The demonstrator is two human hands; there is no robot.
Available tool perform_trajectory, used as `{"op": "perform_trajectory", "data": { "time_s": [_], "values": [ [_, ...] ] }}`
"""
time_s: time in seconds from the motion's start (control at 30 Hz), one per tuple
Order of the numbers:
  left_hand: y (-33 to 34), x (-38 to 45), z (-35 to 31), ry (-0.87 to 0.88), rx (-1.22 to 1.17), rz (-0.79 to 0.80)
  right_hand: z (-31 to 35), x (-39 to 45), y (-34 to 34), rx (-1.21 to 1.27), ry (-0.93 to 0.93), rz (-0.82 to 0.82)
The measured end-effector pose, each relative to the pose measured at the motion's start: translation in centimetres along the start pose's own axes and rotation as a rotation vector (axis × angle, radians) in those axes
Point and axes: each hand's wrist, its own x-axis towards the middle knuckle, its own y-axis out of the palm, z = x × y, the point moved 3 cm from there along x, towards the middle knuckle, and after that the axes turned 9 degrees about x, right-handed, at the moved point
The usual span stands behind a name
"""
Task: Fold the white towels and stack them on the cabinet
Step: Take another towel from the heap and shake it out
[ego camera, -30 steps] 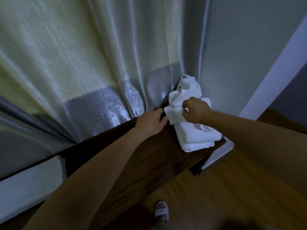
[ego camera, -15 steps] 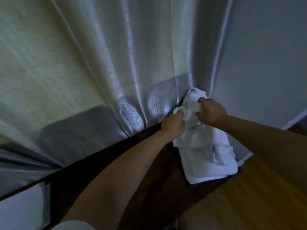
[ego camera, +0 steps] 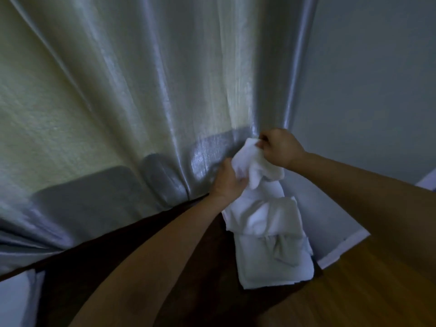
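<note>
Both arms extended forward, bare forearms. Left hand (ego camera: 227, 182) lower, palm toward the right, fingers curled and clamped on the towel (ego camera: 253, 166). Right hand (ego camera: 278, 147) higher and farther forward, knuckles up, fingertips pinching the same towel's top edge. Hands close together, not touching.

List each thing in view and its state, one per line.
Top towel: crumpled, lifted at one end, held by both hands.
Towel stack: folded, lying on the cabinet.
Cabinet: dark top, holding the stack.
Left hand: grip shut on towel.
Right hand: grip shut on towel.
Curtain: drawn, hanging behind the cabinet.
</note>
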Motion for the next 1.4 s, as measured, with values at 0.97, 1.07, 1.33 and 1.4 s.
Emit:
{"op": "perform_trajectory", "data": {
  "time_s": [0.97,1.07,1.33,1.4],
  "values": [
    [-31.9,-3.2,-19.5,0.369,-0.069,-0.694,16.8,2.9,-10.1,1.233,-0.184,-0.144],
    [-34.0,-3.5,-21.0,0.355,-0.019,-0.692,19.6,2.5,-10.1,1.418,-0.236,0.102],
    [-36.7,-5.0,-23.3,0.318,0.262,-0.594,25.0,0.7,-9.4,1.144,-0.495,0.177],
    [-37.5,-5.7,-23.6,0.296,0.344,-0.598,25.3,0.4,-9.2,1.229,-0.420,0.205]
  ]
}}
